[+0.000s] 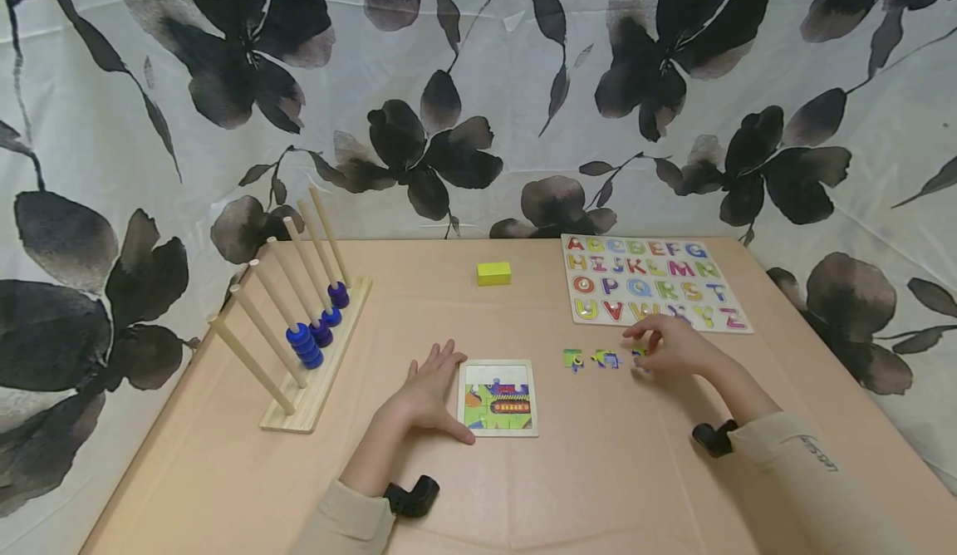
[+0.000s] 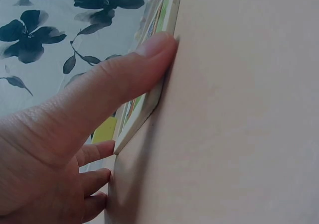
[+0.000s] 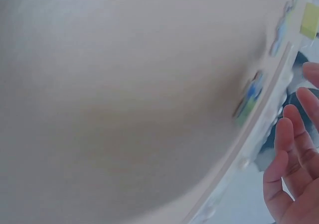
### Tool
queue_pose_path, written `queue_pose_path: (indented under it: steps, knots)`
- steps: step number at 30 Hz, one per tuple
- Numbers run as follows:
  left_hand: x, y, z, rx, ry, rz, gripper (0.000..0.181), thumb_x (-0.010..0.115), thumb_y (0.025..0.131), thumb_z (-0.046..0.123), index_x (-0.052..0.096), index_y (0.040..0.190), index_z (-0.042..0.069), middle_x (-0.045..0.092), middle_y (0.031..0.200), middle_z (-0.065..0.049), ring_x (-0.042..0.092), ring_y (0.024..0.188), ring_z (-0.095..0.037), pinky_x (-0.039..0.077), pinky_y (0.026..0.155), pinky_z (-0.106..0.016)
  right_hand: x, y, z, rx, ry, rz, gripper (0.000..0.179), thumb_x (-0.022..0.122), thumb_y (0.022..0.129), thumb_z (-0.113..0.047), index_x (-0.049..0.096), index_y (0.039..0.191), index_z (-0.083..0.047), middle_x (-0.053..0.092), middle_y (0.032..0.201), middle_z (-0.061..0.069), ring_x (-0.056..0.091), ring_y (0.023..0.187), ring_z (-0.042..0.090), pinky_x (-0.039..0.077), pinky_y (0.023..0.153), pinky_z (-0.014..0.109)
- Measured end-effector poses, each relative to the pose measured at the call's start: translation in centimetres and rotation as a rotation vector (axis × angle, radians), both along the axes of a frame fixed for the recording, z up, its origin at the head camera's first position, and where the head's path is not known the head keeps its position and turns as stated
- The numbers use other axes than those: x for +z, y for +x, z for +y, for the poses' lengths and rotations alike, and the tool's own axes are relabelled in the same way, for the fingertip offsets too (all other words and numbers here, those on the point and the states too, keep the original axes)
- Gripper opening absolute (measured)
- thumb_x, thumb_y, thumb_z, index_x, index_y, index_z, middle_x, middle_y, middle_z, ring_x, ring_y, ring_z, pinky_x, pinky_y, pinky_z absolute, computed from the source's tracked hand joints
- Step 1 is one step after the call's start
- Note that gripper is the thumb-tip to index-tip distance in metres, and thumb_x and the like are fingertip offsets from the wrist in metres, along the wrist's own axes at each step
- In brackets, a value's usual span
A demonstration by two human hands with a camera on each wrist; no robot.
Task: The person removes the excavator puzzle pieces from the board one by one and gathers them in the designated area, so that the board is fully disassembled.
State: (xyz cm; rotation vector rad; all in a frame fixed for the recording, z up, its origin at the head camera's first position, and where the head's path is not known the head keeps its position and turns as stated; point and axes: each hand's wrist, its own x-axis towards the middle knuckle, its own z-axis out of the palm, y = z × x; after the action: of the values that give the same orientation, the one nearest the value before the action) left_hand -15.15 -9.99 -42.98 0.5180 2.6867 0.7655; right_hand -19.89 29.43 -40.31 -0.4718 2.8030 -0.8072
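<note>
Your left hand [image 1: 426, 397] was spread wide along the left side of the puzzle frame [image 1: 495, 370], thumb at the near corner and a fingertip at the far one, steadying it rather than clasping it. The frame lay flat on the table [image 1: 583, 455] in front of you, fitted pieces [image 1: 511, 407] filling its lower part, its upper strip bare. Well to its right, your right hand [image 1: 669, 346] hung over the end of a row of loose pieces, its fingers loosely bent and apart; whether any fingertip touched the rightmost piece [image 3: 250, 98] you could not tell. That piece looked thin and small, so a careless pinch risked skidding or flipping it. The middle piece [image 1: 606, 359] sat just beside it and could be knocked by a stray finger, and the letter board [image 1: 635, 300] just behind left little room for your knuckles. Pressing unevenly with the left thumb could swing the frame and loosen pieces along the unfinished upper edge.
</note>
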Motion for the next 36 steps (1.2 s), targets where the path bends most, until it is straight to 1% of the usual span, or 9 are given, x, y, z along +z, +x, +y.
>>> queue_pose_path:
  steps: [4, 9, 15, 21, 28, 32, 36]
  knots:
    - [0.0, 0.0, 0.0, -0.003, 0.002, 0.001, 0.114, 0.088, 0.044, 0.046, 0.033, 0.136, 0.008, 0.013, 0.150, -0.017, 0.005, 0.138, -0.034, 0.006, 0.105, -0.060, 0.3, 0.1, -0.9, 0.040, -0.019, 0.028, 0.036, 0.077, 0.070, -0.010, 0.066, 0.103, -0.001, 0.061, 0.093, 0.010, 0.051, 0.073, 0.019, 0.043, 0.055, 0.025]
    - [0.0, 0.0, 0.1, -0.006, -0.007, 0.007, 0.115, 0.088, 0.044, 0.048, 0.033, 0.137, 0.009, 0.013, 0.151, -0.016, 0.005, 0.138, -0.033, 0.006, 0.105, -0.059, 0.9, 0.3, -2.6, 0.094, -0.072, 0.021, 0.038, 0.076, 0.070, -0.008, 0.064, 0.105, 0.001, 0.061, 0.095, 0.013, 0.053, 0.075, 0.023, 0.045, 0.052, 0.025]
    - [0.1, -0.1, -0.1, -0.010, -0.010, 0.009, 0.116, 0.088, 0.045, 0.047, 0.032, 0.138, 0.008, 0.013, 0.150, -0.017, 0.005, 0.138, -0.034, 0.006, 0.105, -0.060, 1.1, 0.5, -5.2, 0.147, -0.105, 0.042, 0.037, 0.076, 0.071, -0.010, 0.065, 0.105, 0.000, 0.063, 0.093, 0.011, 0.055, 0.074, 0.023, 0.045, 0.061, 0.027]
    - [0.1, -0.2, -0.1, -0.014, -0.006, 0.014, 0.115, 0.088, 0.046, 0.047, 0.033, 0.139, 0.008, 0.013, 0.150, -0.018, 0.006, 0.137, -0.036, 0.007, 0.104, -0.062, 0.8, 0.8, -8.4, 0.201, -0.159, 0.009, 0.035, 0.074, 0.072, -0.008, 0.066, 0.105, -0.001, 0.064, 0.092, 0.009, 0.056, 0.074, 0.024, 0.048, 0.061, 0.027]
    - [0.1, -0.1, 0.0, -0.014, -0.004, 0.015, 0.114, 0.088, 0.046, 0.047, 0.033, 0.139, 0.008, 0.014, 0.150, -0.019, 0.007, 0.137, -0.036, 0.008, 0.104, -0.062, 0.2, 1.4, -11.5, 0.245, -0.157, -0.017, 0.034, 0.074, 0.073, -0.012, 0.067, 0.105, -0.005, 0.064, 0.094, 0.005, 0.055, 0.076, 0.020, 0.050, 0.063, 0.027]
    - [0.1, -0.1, 0.0, -0.016, -0.004, 0.011, 0.114, 0.088, 0.046, 0.047, 0.033, 0.139, 0.008, 0.014, 0.150, -0.019, 0.007, 0.137, -0.037, 0.007, 0.104, -0.062, 0.2, 1.6, -13.4, 0.265, -0.163, -0.043, 0.030, 0.073, 0.074, -0.010, 0.067, 0.103, -0.005, 0.064, 0.093, 0.003, 0.054, 0.075, 0.020, 0.048, 0.060, 0.023]
    - [0.0, -0.1, 0.0, -0.029, -0.003, 0.018, 0.113, 0.087, 0.047, 0.046, 0.033, 0.138, 0.007, 0.015, 0.149, -0.021, 0.008, 0.136, -0.039, 0.008, 0.103, -0.063, 0.2, 1.7, -15.1, 0.290, -0.144, -0.061, 0.028, 0.073, 0.075, -0.010, 0.068, 0.102, -0.006, 0.063, 0.093, 0.002, 0.054, 0.075, 0.019, 0.046, 0.062, 0.022]
